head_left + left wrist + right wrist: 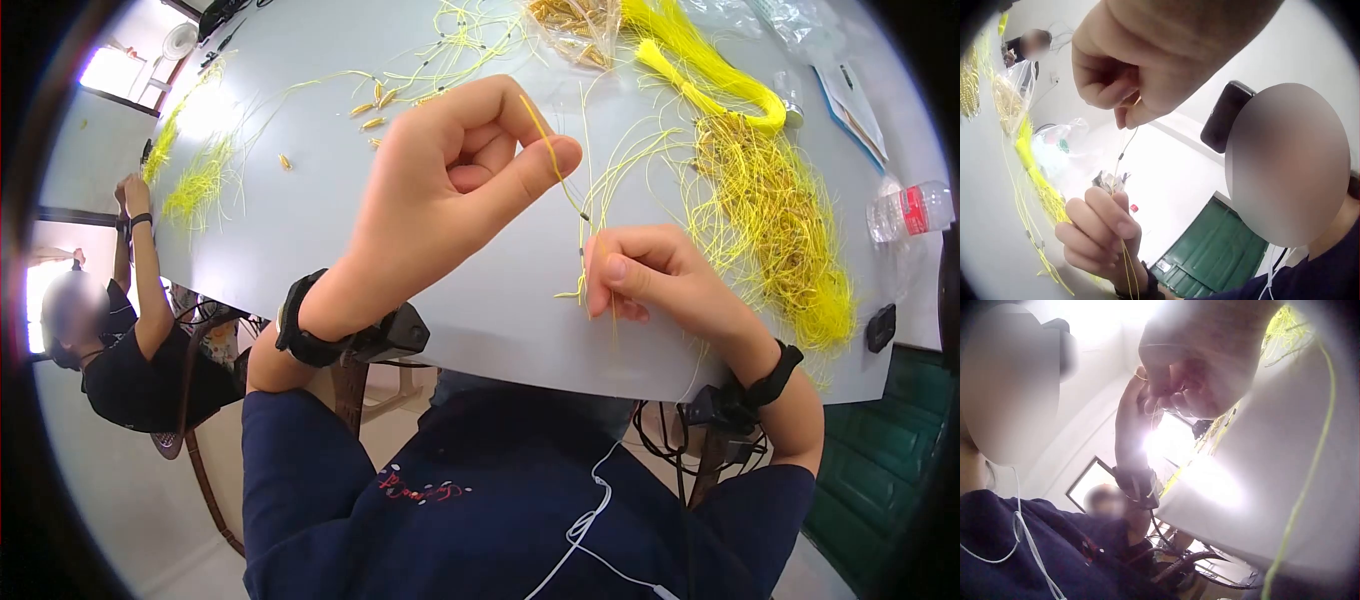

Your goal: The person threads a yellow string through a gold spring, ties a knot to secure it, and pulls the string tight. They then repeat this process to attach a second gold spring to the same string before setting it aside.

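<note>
In the head view my left hand (pixel 455 175) is raised over the table, its thumb and forefinger pinching a thin yellow cord (pixel 541 127). A small dark bead (pixel 584 215) sits on the cord below these fingertips. Lower and to the right, my right hand (pixel 665 275) pinches the cord's other part between thumb and fingers. In the left wrist view the cord (pixel 1117 164) runs down from the left fingertips to the right hand (pixel 1100 231), and two yellow strands hang beneath it. The curled fingers partly hide the gripped parts.
A yellow cord bundle (pixel 765 108) and a large tangle with golden bits (pixel 770 210) lie at the right. Several small golden pieces (pixel 373 124) and beaded cords (pixel 455 45) lie beyond my left hand. A plastic bottle (pixel 912 211) stands far right; another person (pixel 130 360) sits left.
</note>
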Demonstrator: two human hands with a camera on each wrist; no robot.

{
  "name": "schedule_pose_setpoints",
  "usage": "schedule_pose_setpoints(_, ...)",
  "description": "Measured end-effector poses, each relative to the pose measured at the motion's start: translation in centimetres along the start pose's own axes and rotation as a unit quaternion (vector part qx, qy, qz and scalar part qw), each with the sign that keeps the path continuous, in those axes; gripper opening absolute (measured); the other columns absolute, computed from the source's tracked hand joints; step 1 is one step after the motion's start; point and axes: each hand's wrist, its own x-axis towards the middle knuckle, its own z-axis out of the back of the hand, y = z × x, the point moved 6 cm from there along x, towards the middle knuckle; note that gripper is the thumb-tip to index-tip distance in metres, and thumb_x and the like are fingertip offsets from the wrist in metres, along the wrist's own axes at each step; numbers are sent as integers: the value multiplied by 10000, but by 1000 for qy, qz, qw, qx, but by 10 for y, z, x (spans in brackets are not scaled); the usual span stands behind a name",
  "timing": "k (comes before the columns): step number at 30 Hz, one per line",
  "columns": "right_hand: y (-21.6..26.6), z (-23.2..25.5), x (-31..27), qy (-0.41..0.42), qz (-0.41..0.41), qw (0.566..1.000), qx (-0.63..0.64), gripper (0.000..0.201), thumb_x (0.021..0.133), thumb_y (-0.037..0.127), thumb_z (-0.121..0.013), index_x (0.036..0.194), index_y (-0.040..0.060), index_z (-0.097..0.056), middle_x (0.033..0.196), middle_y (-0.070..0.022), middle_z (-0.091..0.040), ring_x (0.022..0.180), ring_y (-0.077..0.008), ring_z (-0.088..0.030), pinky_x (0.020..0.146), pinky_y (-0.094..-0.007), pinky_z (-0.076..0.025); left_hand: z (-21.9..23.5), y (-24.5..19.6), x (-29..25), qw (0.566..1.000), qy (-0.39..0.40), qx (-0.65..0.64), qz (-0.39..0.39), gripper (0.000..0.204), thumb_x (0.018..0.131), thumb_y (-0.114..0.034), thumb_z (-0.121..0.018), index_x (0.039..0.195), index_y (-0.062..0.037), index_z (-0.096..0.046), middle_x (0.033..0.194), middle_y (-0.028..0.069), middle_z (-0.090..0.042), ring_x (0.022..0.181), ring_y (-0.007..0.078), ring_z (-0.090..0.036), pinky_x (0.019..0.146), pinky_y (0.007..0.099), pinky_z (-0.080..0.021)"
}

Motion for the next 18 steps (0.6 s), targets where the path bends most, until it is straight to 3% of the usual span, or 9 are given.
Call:
schedule_pose_setpoints(12, 1, 4, 1, -48, -3, 999, -16, 312, 901, 299, -478, 736, 55, -581, 622, 38, -499, 551, -18, -412, 493, -164, -328, -14, 15, -2, 992, 74, -39, 91, 258, 827, -252, -617, 769, -4, -572, 498, -89, -315, 481, -1, -263, 431, 197, -202)
schedule_pose_setpoints(14, 1, 6, 1, -68, -7, 997, -32, 308, 900, 294, -477, 734, 55, -580, 623, 40, -501, 549, -18, -413, 493, -160, -328, -18, 15, -2, 988, 105, -29, 114, 249, 863, -286, -571, 758, -66, -519, 541, -102, -373, 473, -19, -273, 419, 163, -180)
schedule_pose_setpoints(18, -2, 11, 1, -95, -31, 995, -20, 305, 897, 287, -476, 722, 56, -573, 628, 45, -510, 548, -13, -417, 484, -153, -330, -22, 19, -2, 979, 133, -54, 146, 263, 868, -303, -558, 762, -66, -515, 535, -105, -353, 457, -20, -250, 409, 165, -163)
